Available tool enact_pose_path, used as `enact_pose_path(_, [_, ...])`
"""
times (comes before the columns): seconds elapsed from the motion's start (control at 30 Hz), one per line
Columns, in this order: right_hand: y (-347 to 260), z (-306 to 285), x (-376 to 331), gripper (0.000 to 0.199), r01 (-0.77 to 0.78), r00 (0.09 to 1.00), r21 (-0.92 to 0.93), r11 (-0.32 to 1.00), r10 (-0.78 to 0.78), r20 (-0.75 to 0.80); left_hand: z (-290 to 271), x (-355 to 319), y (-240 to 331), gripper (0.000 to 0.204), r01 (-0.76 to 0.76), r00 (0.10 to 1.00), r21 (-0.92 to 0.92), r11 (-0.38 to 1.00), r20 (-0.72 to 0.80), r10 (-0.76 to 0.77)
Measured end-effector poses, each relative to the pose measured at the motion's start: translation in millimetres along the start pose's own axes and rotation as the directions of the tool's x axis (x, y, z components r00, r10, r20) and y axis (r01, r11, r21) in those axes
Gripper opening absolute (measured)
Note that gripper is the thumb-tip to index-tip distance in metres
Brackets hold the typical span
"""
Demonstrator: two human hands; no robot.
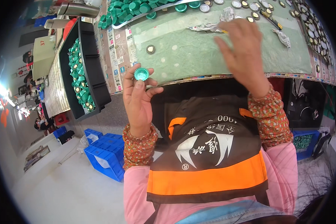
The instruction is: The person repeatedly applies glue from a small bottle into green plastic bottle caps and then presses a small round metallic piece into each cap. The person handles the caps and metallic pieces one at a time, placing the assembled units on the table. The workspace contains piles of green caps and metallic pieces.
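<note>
The left hand [139, 98] pinches a green cup [141, 74] between its thumb and fingers. The thumb is on the near side of the cup, and the other fingers curl around and behind it. The cup is small and round, with a wavy rim. Its open mouth faces up at the head, so the line from its bottom to its mouth points up that way too. It is held up by the near left corner of the green sheet [198, 56] on the tabletop [117, 56].

The right hand [240, 54] is over the far right part of the sheet. Its fingers point to the far edge and its thumb sticks out to the left. It is blurry, so I cannot tell if it pinches anything. A crumpled paper [203, 27] is just beside it.

One round cap [150, 49] lies near the left edge of the sheet. More caps are at the far right, with a black and yellow stick [271, 19] lying on a slant. A bit of white paper [282, 37] is near the stick.

A tray [138, 15] of green cups is at the far left. A black bin [94, 71] with more cups is just beside the left edge of the tabletop.
</note>
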State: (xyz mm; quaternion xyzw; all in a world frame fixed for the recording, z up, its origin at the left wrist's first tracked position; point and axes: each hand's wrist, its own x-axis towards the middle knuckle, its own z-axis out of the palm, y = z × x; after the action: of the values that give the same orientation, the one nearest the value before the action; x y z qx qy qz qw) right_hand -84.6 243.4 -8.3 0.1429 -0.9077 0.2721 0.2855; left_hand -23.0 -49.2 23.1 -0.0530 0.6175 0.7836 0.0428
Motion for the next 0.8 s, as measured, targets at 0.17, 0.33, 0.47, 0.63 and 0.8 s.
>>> enact_pose_path(0.17, [-62,51,26,0.016,0.073,0.973,0.273,0.959,-0.129,0.193,-6,0,5,0.047,-0.091,0.995,-0.033,0.995,-0.054,0.089])
enact_pose_path(0.33, [-89,120,39,0.014,0.113,0.969,0.209,0.971,-0.154,0.194,-11,-3,5,0.048,-0.077,0.995,-0.022,0.997,-0.061,0.075])
enact_pose_path(0.47, [-86,136,40,0.014,0.137,0.959,0.143,0.980,-0.168,0.229,-16,-4,1,0.051,-0.008,0.999,-0.053,0.999,-0.041,0.006])
enact_pose_path(0.63, [-76,105,27,0.018,0.170,0.950,0.271,0.948,-0.230,0.209,-24,-8,-11,0.054,0.143,0.990,-0.227,0.963,0.017,-0.143])
enact_pose_path(0.8, [-65,39,10,0.027,0.105,0.933,0.478,0.872,-0.252,0.255,-15,-9,-21,0.057,0.354,0.935,-0.382,0.853,0.165,-0.314])
